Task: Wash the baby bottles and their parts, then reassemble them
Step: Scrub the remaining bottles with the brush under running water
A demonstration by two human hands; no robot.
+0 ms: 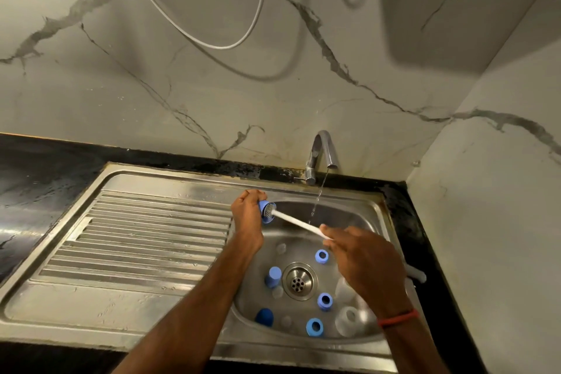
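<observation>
My left hand (246, 215) grips a blue bottle cap (264, 212) over the sink's left rim, its open side facing right. A white-handled brush (296, 221) has its grey head inside that cap. My right hand (361, 261) pinches the brush handle's near end. In the sink basin (349, 215) lie three blue collar rings (321, 256) (325, 300) (314, 327), a light blue cap (273, 276), a dark blue cap (264, 317) and clear bottles (346, 320), partly hidden by my right wrist.
A chrome tap (321, 152) at the back runs a thin stream of water into the basin. The drain (299, 281) sits mid-basin. A ribbed steel drainboard (136, 237) stretches left. Black countertop (36, 170) and marble walls surround the sink.
</observation>
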